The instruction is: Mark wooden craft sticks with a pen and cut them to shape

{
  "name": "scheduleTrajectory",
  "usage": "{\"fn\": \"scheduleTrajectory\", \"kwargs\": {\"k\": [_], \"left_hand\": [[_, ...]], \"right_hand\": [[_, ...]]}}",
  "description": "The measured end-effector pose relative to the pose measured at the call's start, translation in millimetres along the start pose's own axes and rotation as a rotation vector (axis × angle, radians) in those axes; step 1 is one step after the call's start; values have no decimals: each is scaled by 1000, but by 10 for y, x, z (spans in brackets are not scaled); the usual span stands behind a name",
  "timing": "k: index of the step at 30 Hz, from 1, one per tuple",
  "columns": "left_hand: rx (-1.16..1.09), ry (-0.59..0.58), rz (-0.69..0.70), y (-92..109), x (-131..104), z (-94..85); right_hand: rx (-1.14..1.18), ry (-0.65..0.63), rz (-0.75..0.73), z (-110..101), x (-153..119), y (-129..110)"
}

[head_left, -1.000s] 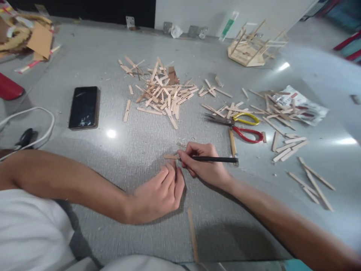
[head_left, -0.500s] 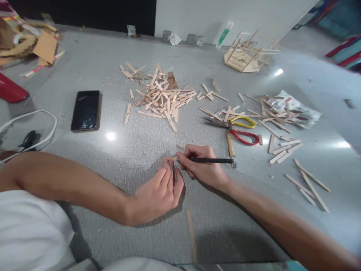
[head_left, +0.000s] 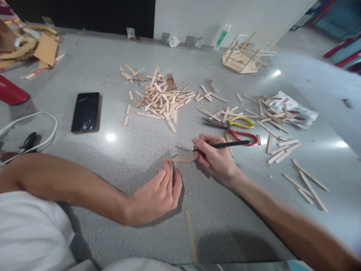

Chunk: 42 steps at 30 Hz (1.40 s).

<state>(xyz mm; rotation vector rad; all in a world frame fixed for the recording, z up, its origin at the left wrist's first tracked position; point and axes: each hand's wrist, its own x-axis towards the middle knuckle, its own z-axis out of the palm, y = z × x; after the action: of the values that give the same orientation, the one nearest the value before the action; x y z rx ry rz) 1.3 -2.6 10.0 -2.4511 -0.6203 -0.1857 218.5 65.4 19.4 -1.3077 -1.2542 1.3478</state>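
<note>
Phone [head_left: 86,112] sits left on a grey textured table [head_left: 135,158], black panel [head_left: 98,15] and white panel [head_left: 191,19] behind. Left hand's [head_left: 160,194] loosely curled, fingertips on the left end of a wooden stick [head_left: 182,160] — flat on the table, long axis sideways. Right hand's [head_left: 214,156] pinching a slim black tool [head_left: 231,144], metal tip leftward. Then scissors [head_left: 241,134], and a plastic packet [head_left: 308,116] with loose sticks strewn over it — can't tell what's inside.
</note>
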Motion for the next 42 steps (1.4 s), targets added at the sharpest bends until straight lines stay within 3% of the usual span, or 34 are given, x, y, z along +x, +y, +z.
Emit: {"fn": "scheduleTrajectory", "kwargs": {"k": [3, 10, 17, 42], "left_hand": [[6, 50, -4, -5, 11, -8], [-44, 135, 28, 14, -2, 20], [-39, 24, -20, 8, -4, 14], [-49, 12, 15, -3, 0, 20]], "right_hand": [[-77, 15, -48, -15, -13, -33], [-275, -124, -83, 59, -127, 144], [-337, -181, -92, 52, -120, 196], [-300, -135, -75, 79, -95, 193]]}}
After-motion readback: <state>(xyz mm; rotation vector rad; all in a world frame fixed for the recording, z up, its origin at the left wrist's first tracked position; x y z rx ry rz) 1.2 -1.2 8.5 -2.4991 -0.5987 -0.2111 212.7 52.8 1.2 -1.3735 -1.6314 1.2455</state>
